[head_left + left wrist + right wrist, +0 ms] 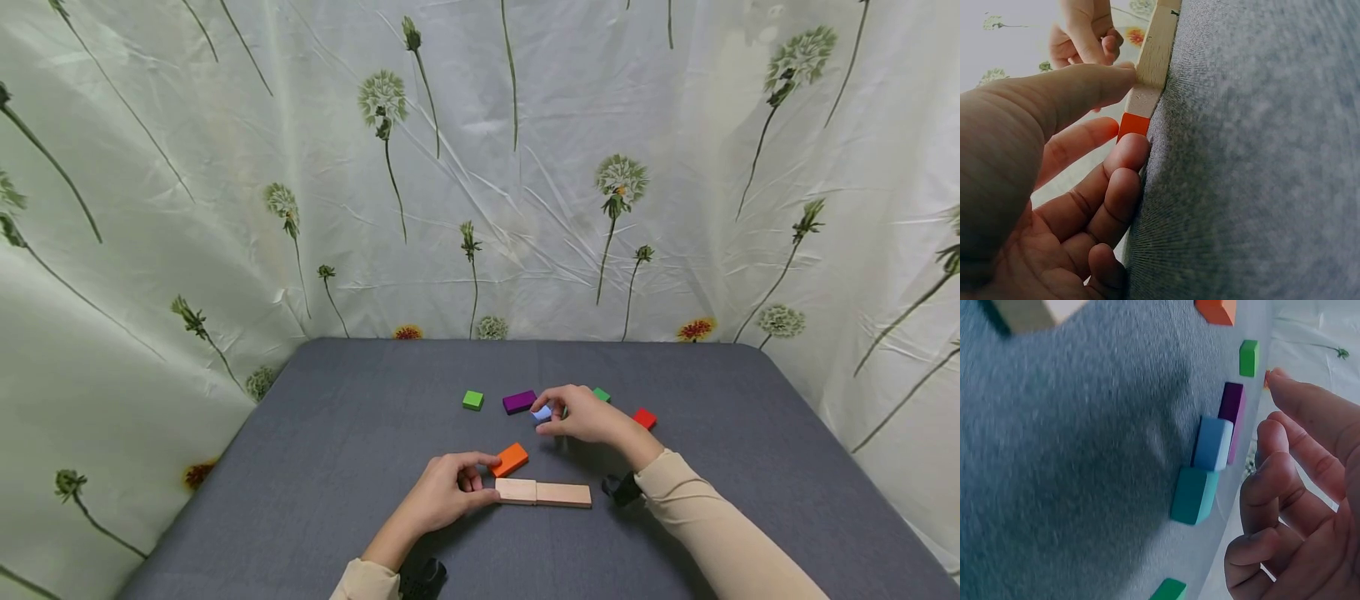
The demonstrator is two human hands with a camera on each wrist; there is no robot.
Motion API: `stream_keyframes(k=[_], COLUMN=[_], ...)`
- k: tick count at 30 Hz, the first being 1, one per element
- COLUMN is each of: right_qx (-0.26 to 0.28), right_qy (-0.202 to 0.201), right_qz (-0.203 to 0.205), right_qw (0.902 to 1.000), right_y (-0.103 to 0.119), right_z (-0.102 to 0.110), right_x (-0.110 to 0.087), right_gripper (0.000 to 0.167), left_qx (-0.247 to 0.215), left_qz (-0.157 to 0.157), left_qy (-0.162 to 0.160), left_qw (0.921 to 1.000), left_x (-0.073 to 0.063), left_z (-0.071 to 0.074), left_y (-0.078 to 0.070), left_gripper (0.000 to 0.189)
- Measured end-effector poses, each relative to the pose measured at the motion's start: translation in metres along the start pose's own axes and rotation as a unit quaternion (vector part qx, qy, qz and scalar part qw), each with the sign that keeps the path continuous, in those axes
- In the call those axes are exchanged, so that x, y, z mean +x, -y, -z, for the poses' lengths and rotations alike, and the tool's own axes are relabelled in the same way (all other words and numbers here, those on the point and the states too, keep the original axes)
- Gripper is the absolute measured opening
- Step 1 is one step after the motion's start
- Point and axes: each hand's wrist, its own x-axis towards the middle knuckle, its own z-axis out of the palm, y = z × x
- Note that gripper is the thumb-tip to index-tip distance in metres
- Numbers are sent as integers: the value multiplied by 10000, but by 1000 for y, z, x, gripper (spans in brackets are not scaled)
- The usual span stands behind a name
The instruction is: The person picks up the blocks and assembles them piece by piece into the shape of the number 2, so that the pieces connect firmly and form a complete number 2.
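Observation:
My left hand (442, 492) is low over the table, its index fingertip at the left edge of an orange block (513, 459) and its thumb at the left end of a plain wooden block (516, 491). A second wooden block (564, 496) continues that row to the right. In the left wrist view the other fingers bend loosely beside the orange block (1134, 125). Thumb and fingers apart, my right hand (581, 414) hovers near a light blue block (541, 413) with nothing between them. A teal block (1195, 495) sits against the light blue one (1213, 444), mostly hidden by this hand from the head.
Behind the light blue block lies a purple block (519, 402), with a bright green block (472, 400) to its left. A darker green block (602, 394) and a red block (645, 418) lie beyond the right hand. A flowered curtain (525, 208) hangs behind the grey table (337, 433).

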Motion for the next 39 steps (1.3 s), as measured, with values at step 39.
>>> stream_keyframes(k=[39], right_qx=[13], right_qy=[-338], right_qz=[-557], right_qw=[9979], right_y=[-82], right_z=[65], right_x=[-70], right_gripper=[37], left_qx=[6], left_qz=[85], left_qy=[-28], left_qw=[10000], left_x=[0], left_z=[-1], left_y=[2], left_gripper=[39])
